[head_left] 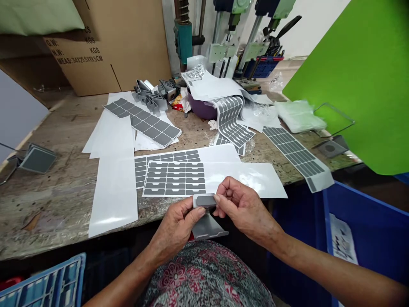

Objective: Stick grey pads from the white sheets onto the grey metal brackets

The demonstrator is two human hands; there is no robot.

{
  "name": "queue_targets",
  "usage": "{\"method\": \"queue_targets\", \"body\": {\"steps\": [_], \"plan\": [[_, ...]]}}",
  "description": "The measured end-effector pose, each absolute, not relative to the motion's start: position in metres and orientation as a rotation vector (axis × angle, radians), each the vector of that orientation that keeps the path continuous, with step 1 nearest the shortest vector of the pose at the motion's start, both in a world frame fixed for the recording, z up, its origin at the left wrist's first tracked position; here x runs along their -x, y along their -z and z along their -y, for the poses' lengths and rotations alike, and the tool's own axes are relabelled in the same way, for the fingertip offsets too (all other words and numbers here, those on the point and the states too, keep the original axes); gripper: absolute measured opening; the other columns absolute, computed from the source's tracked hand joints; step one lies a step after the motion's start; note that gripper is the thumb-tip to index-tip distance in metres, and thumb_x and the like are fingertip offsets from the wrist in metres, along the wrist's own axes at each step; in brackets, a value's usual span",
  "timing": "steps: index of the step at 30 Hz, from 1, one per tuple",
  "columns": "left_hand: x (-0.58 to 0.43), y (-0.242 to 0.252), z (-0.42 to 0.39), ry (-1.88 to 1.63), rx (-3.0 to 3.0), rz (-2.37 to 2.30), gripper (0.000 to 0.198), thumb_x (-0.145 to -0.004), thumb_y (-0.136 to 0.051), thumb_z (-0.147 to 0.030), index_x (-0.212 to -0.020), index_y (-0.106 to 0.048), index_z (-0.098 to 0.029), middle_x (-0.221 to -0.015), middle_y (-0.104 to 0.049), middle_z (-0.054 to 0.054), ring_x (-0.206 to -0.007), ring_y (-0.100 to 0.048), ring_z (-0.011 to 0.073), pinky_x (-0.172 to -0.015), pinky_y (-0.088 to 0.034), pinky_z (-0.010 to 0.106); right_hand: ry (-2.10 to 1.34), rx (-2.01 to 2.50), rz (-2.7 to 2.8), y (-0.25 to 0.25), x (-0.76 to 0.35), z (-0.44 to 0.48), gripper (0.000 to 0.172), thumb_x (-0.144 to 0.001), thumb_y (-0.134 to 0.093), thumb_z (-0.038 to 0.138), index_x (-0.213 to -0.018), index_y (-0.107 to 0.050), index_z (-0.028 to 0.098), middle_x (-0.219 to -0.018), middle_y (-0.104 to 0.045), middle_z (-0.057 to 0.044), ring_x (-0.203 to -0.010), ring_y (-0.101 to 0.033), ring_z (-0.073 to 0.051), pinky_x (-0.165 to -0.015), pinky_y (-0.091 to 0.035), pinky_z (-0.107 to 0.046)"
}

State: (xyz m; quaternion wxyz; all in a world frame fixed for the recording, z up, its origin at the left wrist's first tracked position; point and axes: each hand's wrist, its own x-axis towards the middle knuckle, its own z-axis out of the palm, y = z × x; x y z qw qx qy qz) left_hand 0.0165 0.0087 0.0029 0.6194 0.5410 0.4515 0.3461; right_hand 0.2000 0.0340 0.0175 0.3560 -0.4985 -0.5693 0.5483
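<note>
Aligning, apparently, a dark-grey rounded adhesive-looking strip (pixel 205 200) on a bent grey metal-looking piece (pixel 207 227), just off the worn wooden bench (pixel 70 183). Left hand (pixel 179 221) grips the piece; right hand (pixel 241 204) pinches at the strip's end. Next move likely needs even thumb pressure.

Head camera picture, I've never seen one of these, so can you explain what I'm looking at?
There's no machine doing the handling: these are a person's own bare hands, seen from a camera worn on the head, looking forward and down. The left hand holds a bent grey piece with a rounded grey strip on top; the right hand has its fingertips at the strip's end. On the worn workbench lie sheets of grey shapes, a pile of bent grey pieces and a purple bowl.
</note>
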Motion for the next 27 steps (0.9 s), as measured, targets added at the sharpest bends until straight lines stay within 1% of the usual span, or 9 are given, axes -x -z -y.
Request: {"method": "queue_targets", "body": {"steps": [5,12,27], "plan": [[-0.0199,-0.0024,-0.0065,-0.791,-1.299,-1.057,0.033,-0.095,-0.05,-0.039,-0.113,-0.07,-0.021,-0.091,-0.068,0.004,-0.082,-0.057,0.0179,-0.079,-0.045,0.03,-1.32,1.332,1.568,-0.0204,-0.1996,-0.0349,0.01,-0.085,-0.056,0.024,-0.077,-0.05,0.021,-0.053,-0.054,0.007,-0.048,-0.052,-0.009,-0.05,-0.043,-0.023],[-0.0206,-0.0049,-0.0075,-0.795,-1.332,-1.089,0.032,-0.095,-0.049,-0.038,-0.108,-0.071,-0.02,-0.084,-0.066,0.004,-0.077,-0.055,0.0171,-0.075,-0.045,0.029,-1.356,1.354,1.551,-0.0236,-0.199,-0.0351,0.011,-0.085,-0.055,0.025,-0.076,-0.049,0.022,-0.052,-0.055,0.006,-0.049,-0.053,-0.01,-0.052,-0.043,-0.024],[-0.0179,-0.0027,-0.0058,-0.779,-1.355,-1.125,0.033,-0.095,-0.048,-0.039,-0.109,-0.071,-0.021,-0.078,-0.064,0.003,-0.074,-0.054,0.0168,-0.073,-0.045,0.029,-1.383,1.354,1.558,-0.0227,-0.1969,-0.0361,0.011,-0.085,-0.056,0.023,-0.075,-0.05,0.022,-0.053,-0.055,0.006,-0.049,-0.051,-0.01,-0.052,-0.042,-0.024]]}}
